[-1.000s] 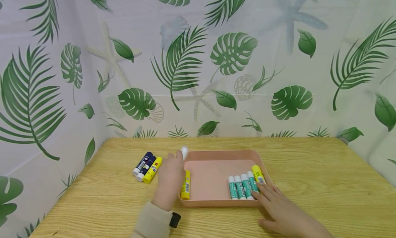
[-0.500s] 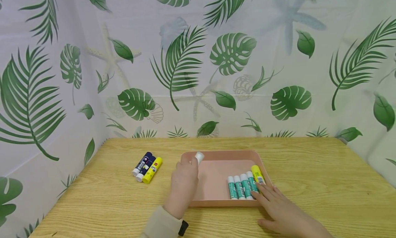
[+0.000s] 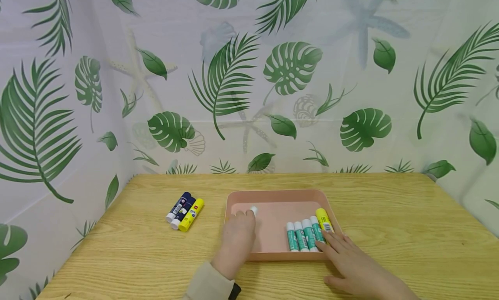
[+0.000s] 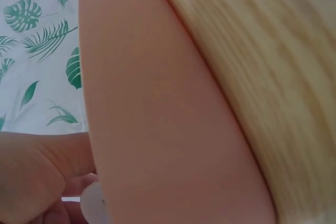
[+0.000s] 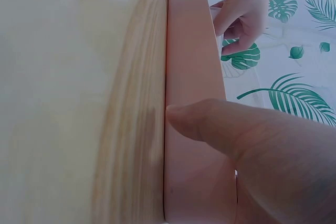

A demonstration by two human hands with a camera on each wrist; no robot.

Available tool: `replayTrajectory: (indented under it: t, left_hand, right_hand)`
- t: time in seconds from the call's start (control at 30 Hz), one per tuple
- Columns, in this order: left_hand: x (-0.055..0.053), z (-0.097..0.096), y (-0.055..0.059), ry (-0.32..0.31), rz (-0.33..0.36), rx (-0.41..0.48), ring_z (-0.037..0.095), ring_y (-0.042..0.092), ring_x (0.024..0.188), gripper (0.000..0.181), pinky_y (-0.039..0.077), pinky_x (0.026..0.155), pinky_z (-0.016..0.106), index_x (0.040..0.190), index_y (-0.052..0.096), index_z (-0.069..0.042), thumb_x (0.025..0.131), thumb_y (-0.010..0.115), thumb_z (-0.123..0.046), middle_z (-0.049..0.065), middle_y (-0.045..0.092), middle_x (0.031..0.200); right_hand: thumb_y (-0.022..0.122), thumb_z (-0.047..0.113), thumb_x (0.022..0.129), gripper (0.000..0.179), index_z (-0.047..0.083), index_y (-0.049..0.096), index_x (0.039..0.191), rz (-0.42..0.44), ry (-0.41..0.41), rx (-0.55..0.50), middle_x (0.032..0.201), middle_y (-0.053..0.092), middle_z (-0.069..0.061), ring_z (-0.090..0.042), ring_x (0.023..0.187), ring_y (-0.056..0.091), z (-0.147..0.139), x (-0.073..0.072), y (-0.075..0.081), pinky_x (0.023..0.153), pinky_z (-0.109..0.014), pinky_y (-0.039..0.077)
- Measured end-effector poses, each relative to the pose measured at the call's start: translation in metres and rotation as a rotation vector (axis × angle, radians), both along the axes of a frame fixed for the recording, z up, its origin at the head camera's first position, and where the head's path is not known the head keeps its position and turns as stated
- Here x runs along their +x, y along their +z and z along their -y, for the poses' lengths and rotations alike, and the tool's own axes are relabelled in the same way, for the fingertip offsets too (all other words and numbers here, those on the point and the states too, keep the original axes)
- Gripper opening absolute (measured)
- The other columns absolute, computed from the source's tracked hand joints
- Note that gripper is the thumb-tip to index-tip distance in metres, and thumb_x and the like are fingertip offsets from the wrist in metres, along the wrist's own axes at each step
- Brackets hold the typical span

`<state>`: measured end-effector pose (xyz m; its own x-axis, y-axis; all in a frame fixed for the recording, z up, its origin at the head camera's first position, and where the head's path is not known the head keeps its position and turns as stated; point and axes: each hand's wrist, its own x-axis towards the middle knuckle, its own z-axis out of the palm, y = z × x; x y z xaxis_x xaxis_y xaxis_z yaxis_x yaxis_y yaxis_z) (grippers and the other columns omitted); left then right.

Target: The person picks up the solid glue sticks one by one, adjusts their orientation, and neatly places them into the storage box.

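My left hand (image 3: 238, 237) is inside the left part of a pink tray (image 3: 273, 256), fingers curled round a glue stick. Only the white end of that glue stick (image 3: 254, 210) shows past the fingers; the left wrist view gives its round white end (image 4: 93, 203) just over the tray wall. At the tray's front right corner lies my right hand (image 3: 351, 259), fingers extended by a yellow glue stick (image 3: 324, 220) and several green glue sticks (image 3: 302, 237) with white caps. In the right wrist view the right thumb (image 5: 210, 119) lies against the tray's outer wall.
Left of the tray, two dark blue glue sticks (image 3: 179, 207) and a yellow one (image 3: 192, 214) lie side by side on the wooden table (image 3: 117, 248). A leaf-patterned cloth (image 3: 249, 87) hangs behind the table.
My left hand has moved right and down into the tray with the glue stick. It now covers the yellow glue stick seen earlier at the tray's left side. My right hand stays put.
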<state>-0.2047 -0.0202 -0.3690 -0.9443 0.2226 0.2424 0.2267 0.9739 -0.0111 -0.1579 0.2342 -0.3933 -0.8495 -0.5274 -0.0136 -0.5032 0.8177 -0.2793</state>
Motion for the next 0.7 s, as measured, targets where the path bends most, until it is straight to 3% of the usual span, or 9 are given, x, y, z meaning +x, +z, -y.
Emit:
replayTrajectory:
  t: [0.1, 0.23, 0.47, 0.7]
  left_hand:
    - [-0.0001, -0.001, 0.0003, 0.022, 0.047, -0.006, 0.016, 0.048, 0.057, 0.015, 0.043, 0.046, 0.026, 0.086, 0.053, -0.002, 0.083, 0.061, -0.014, 0.007, 0.048, 0.065]
    - [-0.0004, -0.0013, 0.0006, 0.032, 0.07, -0.001, 0.017, 0.051, 0.059, 0.013, 0.045, 0.047, 0.028, 0.083, 0.053, -0.002, 0.083, 0.06, -0.013, 0.008, 0.05, 0.066]
    - [-0.001, 0.0004, 0.0011, 0.029, 0.085, 0.011, 0.02, 0.055, 0.061, 0.014, 0.048, 0.05, 0.03, 0.076, 0.051, -0.004, 0.081, 0.062, -0.01, 0.008, 0.052, 0.066]
    - [-0.0006, 0.0012, 0.0012, 0.025, 0.102, 0.04, 0.014, 0.052, 0.053, 0.02, 0.046, 0.045, 0.028, 0.073, 0.049, -0.006, 0.077, 0.066, -0.015, 0.004, 0.05, 0.062]
  right_hand:
    - [0.056, 0.045, 0.081, 0.069, 0.004, 0.038, 0.133, 0.002, -0.002, -0.003, 0.142, 0.023, -0.016, -0.029, 0.131, 0.015, 0.0, 0.0003, -0.0001, 0.096, -0.015, -0.016]
    - [0.056, 0.045, 0.082, 0.068, 0.004, 0.037, 0.133, -0.008, 0.014, -0.004, 0.141, 0.023, -0.017, -0.031, 0.13, 0.016, -0.001, -0.0003, -0.0006, 0.09, -0.009, -0.018]
    - [0.057, 0.045, 0.081, 0.069, 0.004, 0.037, 0.133, 0.004, -0.003, 0.0, 0.142, 0.022, -0.016, -0.03, 0.131, 0.014, -0.0004, 0.0003, -0.0003, 0.094, -0.012, -0.017]
    - [0.058, 0.044, 0.081, 0.068, 0.005, 0.038, 0.133, 0.0, -0.01, 0.012, 0.141, 0.024, -0.015, -0.029, 0.13, 0.015, 0.0002, 0.0012, -0.0003, 0.088, -0.006, -0.02]
